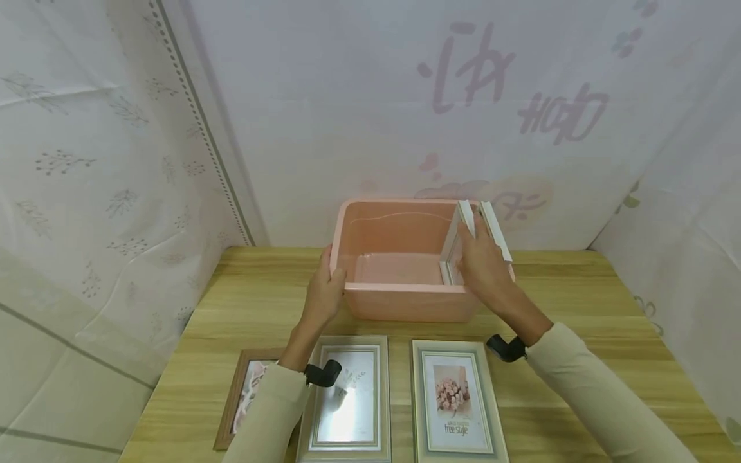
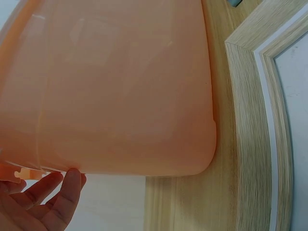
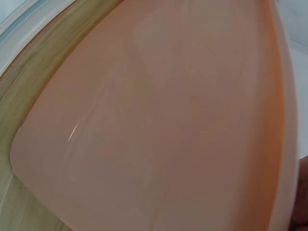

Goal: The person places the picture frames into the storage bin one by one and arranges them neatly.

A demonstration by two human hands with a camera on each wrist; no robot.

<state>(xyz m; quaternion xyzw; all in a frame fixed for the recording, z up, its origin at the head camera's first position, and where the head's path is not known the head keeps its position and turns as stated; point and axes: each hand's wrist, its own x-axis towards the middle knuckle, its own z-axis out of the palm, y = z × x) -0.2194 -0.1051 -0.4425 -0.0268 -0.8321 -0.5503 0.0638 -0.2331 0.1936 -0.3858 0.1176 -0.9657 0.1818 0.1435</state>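
Note:
A pink plastic basin (image 1: 408, 303) stands on the wooden table, its outer wall filling most of both wrist views. My left hand (image 1: 325, 290) grips its left side near the front corner; in the left wrist view the fingers (image 2: 70, 190) bend at the rim. Inside, at the right end, a white picture frame (image 1: 454, 247) stands on edge. My right hand (image 1: 485, 265) holds that frame, fingers over its top edge. Just right of the hand leans a second white picture frame (image 1: 496, 233). The right wrist view hides most of the right hand.
Before the basin lie a brown picture frame (image 1: 234, 402), partly under the left sleeve, a pale wood-toned frame (image 1: 383, 392) and a cream-green frame (image 1: 419, 399) with a flower print. A patterned cloth (image 1: 324, 109) hangs behind the wooden table (image 1: 567, 308) and along its sides.

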